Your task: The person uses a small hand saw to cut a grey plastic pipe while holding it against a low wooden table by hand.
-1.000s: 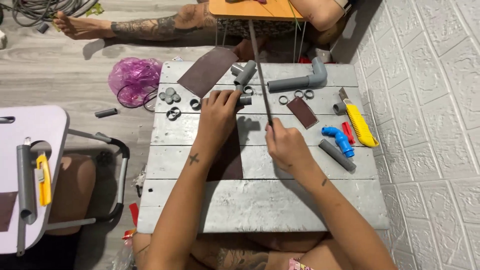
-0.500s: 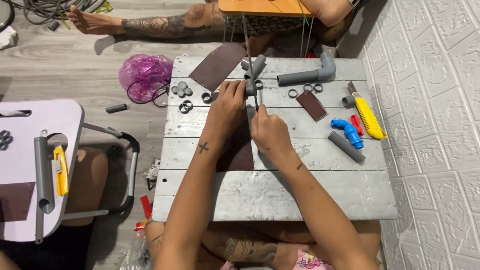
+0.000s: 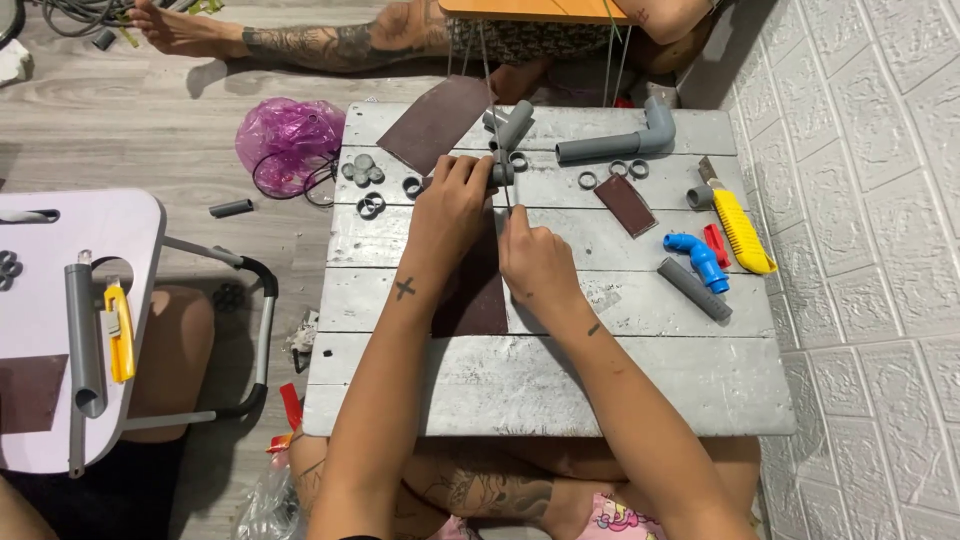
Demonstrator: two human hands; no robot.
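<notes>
My left hand point(image 3: 450, 205) presses down on a short grey pipe point(image 3: 501, 172) at the far middle of the grey plank table point(image 3: 540, 390). My right hand point(image 3: 535, 258) sits just beside it, pinching the lower end of a long thin saw blade point(image 3: 492, 110). The blade runs away from me across the pipe. A dark sheet of sandpaper point(image 3: 478, 295) lies under my wrists. A grey tee fitting point(image 3: 512, 125) rests just beyond the held pipe.
A large brown sandpaper sheet point(image 3: 438, 122), grey rings point(image 3: 362, 172), a grey elbow pipe point(image 3: 615, 143), a yellow utility knife point(image 3: 740, 228), a blue fitting point(image 3: 695, 256) and a grey pipe stub point(image 3: 694, 289) lie on the table. Another person's leg point(image 3: 330, 42) stretches beyond it. A lilac side table point(image 3: 60, 330) stands left.
My right hand has moved left and away from me, bringing the blade onto the pipe under my left hand. The left hand shifted slightly right onto the pipe.
</notes>
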